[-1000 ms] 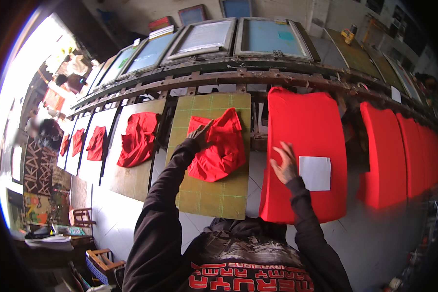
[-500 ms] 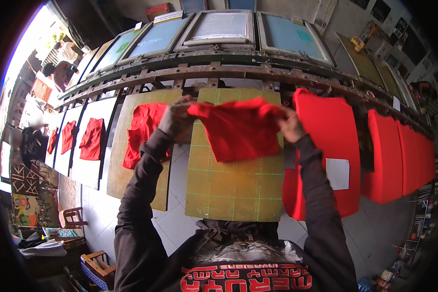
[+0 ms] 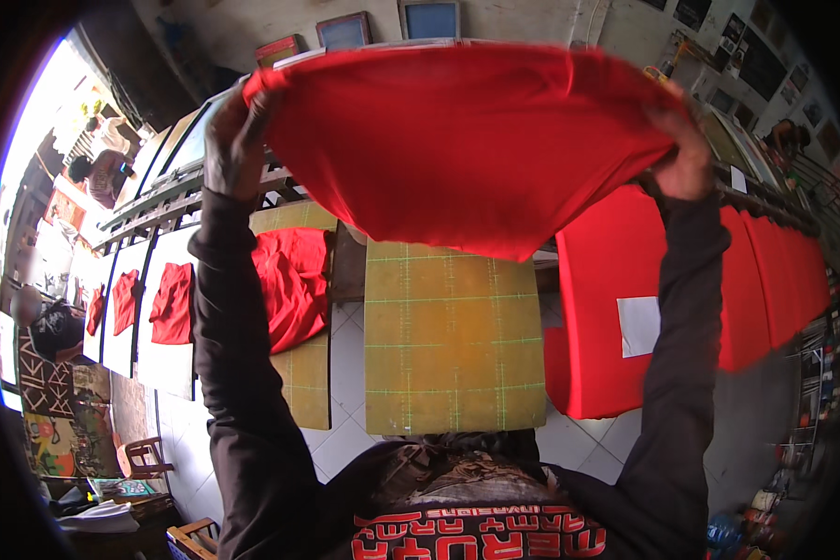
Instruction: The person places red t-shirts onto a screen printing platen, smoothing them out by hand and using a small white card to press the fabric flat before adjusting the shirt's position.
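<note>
A red T-shirt (image 3: 457, 149) hangs stretched between my two raised hands, its lower edge sagging in a curve. At its left corner my left hand (image 3: 236, 140) is closed on the cloth. Gripping the right corner is my right hand (image 3: 683, 154), slightly blurred, with its fingers partly behind the fabric. Under the shirt lies a yellowish printing board (image 3: 453, 345) marked with green grid lines; its far end is hidden by the cloth. To the left, a crumpled red garment (image 3: 292, 285) rests on a similar board (image 3: 303, 387).
On the right, red cloth (image 3: 607, 280) covers a board and bears a white sheet (image 3: 638, 327); more red-covered boards (image 3: 784, 289) follow. White boards (image 3: 163, 369) with folded red garments run left. Behind is a metal rail (image 3: 149, 217). People (image 3: 103, 177) are at far left.
Both my hands have risen and moved apart, lifting the red T-shirt off the grid-marked board and spreading it wide. The view has tilted slightly upward.
</note>
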The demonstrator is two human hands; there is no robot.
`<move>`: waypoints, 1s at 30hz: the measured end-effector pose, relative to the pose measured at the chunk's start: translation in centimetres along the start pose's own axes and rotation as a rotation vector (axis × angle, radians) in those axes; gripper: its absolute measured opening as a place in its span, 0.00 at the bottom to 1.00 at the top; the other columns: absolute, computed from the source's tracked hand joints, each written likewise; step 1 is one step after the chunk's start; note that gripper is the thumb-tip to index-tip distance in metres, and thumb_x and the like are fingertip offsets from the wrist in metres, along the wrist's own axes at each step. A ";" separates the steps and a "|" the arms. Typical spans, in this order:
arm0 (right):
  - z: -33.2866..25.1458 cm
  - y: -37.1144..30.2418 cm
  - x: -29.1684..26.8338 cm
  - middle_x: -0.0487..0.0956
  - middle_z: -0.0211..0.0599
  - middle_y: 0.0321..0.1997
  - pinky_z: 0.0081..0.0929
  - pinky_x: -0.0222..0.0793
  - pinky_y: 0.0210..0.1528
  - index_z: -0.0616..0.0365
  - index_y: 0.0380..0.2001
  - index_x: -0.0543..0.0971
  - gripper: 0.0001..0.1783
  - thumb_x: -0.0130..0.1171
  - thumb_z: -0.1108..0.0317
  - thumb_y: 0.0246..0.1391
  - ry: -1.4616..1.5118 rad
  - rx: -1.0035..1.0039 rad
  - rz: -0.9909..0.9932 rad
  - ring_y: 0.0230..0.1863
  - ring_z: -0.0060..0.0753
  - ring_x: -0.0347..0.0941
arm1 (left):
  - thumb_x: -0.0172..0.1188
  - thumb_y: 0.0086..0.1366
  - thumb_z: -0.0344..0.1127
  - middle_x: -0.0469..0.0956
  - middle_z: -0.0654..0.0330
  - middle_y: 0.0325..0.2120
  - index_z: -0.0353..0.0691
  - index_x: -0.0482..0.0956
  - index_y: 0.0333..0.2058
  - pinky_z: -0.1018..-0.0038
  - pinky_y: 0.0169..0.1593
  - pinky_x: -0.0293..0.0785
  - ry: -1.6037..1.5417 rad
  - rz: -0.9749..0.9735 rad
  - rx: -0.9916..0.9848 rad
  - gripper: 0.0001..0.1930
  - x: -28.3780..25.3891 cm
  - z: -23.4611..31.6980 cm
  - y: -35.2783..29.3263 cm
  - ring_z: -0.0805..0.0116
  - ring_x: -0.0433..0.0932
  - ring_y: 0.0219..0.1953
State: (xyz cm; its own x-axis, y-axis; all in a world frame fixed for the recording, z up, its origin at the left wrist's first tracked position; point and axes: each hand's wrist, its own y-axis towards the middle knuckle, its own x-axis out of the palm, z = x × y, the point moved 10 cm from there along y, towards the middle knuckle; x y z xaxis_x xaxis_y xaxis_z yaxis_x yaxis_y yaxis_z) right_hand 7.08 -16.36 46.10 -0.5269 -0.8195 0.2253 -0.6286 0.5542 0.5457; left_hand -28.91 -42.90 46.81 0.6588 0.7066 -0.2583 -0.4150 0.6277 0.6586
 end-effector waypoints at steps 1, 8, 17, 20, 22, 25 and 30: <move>-0.7 0.8 -0.2 0.80 0.32 0.46 0.24 0.70 0.55 0.60 0.45 0.78 0.12 0.57 0.72 0.58 -0.060 0.020 -0.033 0.47 0.23 0.76 | 0.58 0.70 0.39 0.81 0.66 0.39 0.33 0.79 0.49 0.80 0.47 0.71 0.008 0.014 0.003 0.16 -0.2 0.9 1.1 0.80 0.75 0.41; -7.9 8.3 -2.3 0.77 0.25 0.44 0.15 0.63 0.54 0.55 0.46 0.74 0.11 0.56 0.68 0.61 -0.758 -0.029 -0.243 0.47 0.14 0.71 | 0.62 0.64 0.54 0.83 0.64 0.32 0.39 0.82 0.45 0.78 0.45 0.71 0.528 -0.272 0.133 0.23 -3.8 4.4 9.9 0.80 0.77 0.37; -11.2 13.4 -2.7 0.75 0.23 0.27 0.18 0.64 0.35 0.57 0.32 0.73 0.11 0.63 0.63 0.60 -1.111 -0.500 0.133 0.31 0.13 0.65 | 0.61 0.62 0.61 0.82 0.65 0.31 0.42 0.83 0.45 0.77 0.45 0.72 0.519 0.067 0.071 0.27 -6.5 0.8 16.1 0.78 0.77 0.36; -14.8 8.9 -0.9 0.74 0.23 0.27 0.18 0.64 0.35 0.58 0.31 0.72 0.10 0.60 0.65 0.62 -1.022 -0.662 0.224 0.32 0.13 0.66 | 0.62 0.65 0.52 0.81 0.66 0.34 0.38 0.82 0.44 0.79 0.45 0.73 0.293 0.178 0.255 0.22 -7.7 6.7 12.6 0.78 0.77 0.37; -12.3 5.3 -3.0 0.76 0.23 0.44 0.14 0.62 0.52 0.59 0.47 0.75 0.12 0.53 0.64 0.66 -0.738 -0.330 0.165 0.46 0.10 0.69 | 0.60 0.67 0.47 0.80 0.62 0.37 0.36 0.79 0.46 0.78 0.46 0.73 0.100 0.124 0.019 0.20 -9.3 8.4 7.9 0.76 0.78 0.39; -12.8 -5.6 1.5 0.73 0.26 0.38 0.17 0.61 0.46 0.60 0.42 0.73 0.09 0.53 0.66 0.65 -0.652 -0.209 0.094 0.40 0.15 0.68 | 0.61 0.63 0.42 0.77 0.59 0.37 0.35 0.75 0.47 0.75 0.43 0.74 0.482 -0.080 0.191 0.19 -12.5 8.8 -2.4 0.70 0.78 0.38; -5.9 -21.9 1.7 0.71 0.32 0.19 0.20 0.55 0.25 0.59 0.27 0.70 0.15 0.61 0.60 0.56 -0.477 0.118 -0.044 0.19 0.20 0.61 | 0.73 0.48 0.34 0.80 0.56 0.21 0.31 0.83 0.28 0.75 0.24 0.66 -0.202 -0.578 -0.303 0.12 -4.9 4.9 -20.0 0.71 0.72 0.20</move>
State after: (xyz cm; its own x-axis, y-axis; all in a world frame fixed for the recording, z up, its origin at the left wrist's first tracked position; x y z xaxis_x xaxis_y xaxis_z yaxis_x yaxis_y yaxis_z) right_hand 23.31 -30.71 39.31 -0.6841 -0.6998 -0.2056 -0.7023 0.5558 0.4449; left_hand -20.79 -60.54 38.34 0.9194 0.1744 -0.3526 -0.0998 0.9704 0.2198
